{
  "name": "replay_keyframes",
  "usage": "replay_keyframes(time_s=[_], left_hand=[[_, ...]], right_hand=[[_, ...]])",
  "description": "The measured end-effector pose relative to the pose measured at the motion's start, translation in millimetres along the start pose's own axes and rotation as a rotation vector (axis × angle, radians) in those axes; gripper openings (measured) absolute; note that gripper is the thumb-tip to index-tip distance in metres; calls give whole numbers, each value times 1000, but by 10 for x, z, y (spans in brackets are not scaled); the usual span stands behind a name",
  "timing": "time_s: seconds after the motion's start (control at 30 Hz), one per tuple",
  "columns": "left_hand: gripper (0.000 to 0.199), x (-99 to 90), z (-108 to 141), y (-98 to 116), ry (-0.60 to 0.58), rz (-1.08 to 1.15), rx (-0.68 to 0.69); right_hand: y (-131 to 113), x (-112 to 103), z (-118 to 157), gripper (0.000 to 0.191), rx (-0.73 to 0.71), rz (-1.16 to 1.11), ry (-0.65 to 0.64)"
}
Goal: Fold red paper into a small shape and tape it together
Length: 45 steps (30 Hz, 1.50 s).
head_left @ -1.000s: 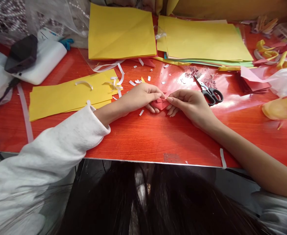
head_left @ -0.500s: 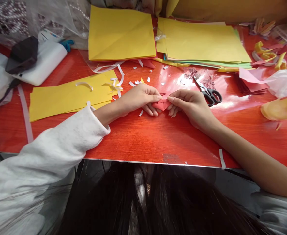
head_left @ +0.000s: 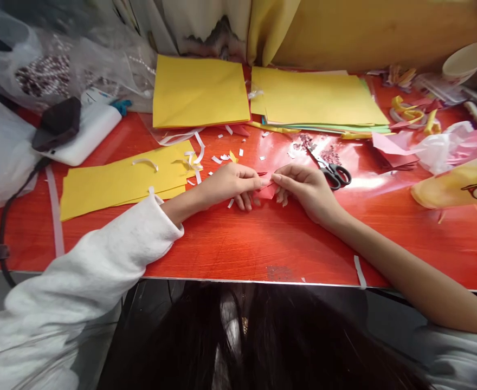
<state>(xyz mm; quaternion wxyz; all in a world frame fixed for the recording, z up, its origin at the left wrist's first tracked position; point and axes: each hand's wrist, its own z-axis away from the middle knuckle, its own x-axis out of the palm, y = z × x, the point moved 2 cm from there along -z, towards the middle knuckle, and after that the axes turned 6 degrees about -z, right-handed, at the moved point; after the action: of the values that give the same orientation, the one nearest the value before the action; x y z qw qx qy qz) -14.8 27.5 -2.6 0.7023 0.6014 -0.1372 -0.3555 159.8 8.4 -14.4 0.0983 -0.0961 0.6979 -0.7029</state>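
Between my two hands is a small piece of folded red paper (head_left: 268, 192), held just above the red table (head_left: 222, 244). My left hand (head_left: 238, 184) pinches its left side between thumb and forefinger. On the other side my right hand (head_left: 303, 188) grips the paper the same way, fingertips nearly meeting the left ones. Part of the paper is hidden behind the fingers. Black-handled scissors (head_left: 335, 174) lie just beyond my right hand, blades pointing away. Small white paper scraps (head_left: 216, 160) are scattered past my left hand.
Yellow paper strips (head_left: 116, 181) lie by my left forearm. Two stacks of coloured paper, one yellow-topped (head_left: 200, 92) and another (head_left: 315, 100), sit at the back. A white device (head_left: 88, 135) with a cable is at left; a cup with yellow contents (head_left: 445, 187) lies at right.
The camera view has tilted up, so the table's back and a paper cup show more. Both hands still hold the red paper, its shape between the fingers slightly changed.
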Motion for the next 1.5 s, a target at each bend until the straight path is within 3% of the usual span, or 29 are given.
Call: replay_keyframes(time_s=[0.27,0.53,0.83,1.03,1.3,1.5], left_hand=[[26,57,51,11,172,6,25],[22,73,51,63,43,-15,-60],[28,74,12,1,107,146,-30],[24,58,53,6,243,-101,74],[34,70,74,-6,267,-271,137],[28,59,36,-8,175,-56,78]], right_hand=[[-4,40,3,24,2,-105,-129],[19,28,3,27,11,-148,-75],[69,3,-45,21,19,-165,-157],[82,-17,-45,17,11,-193,-114],[90,-21,-49,17,23,-235,-60],[74,-16,-35,17,19,-219,-70]])
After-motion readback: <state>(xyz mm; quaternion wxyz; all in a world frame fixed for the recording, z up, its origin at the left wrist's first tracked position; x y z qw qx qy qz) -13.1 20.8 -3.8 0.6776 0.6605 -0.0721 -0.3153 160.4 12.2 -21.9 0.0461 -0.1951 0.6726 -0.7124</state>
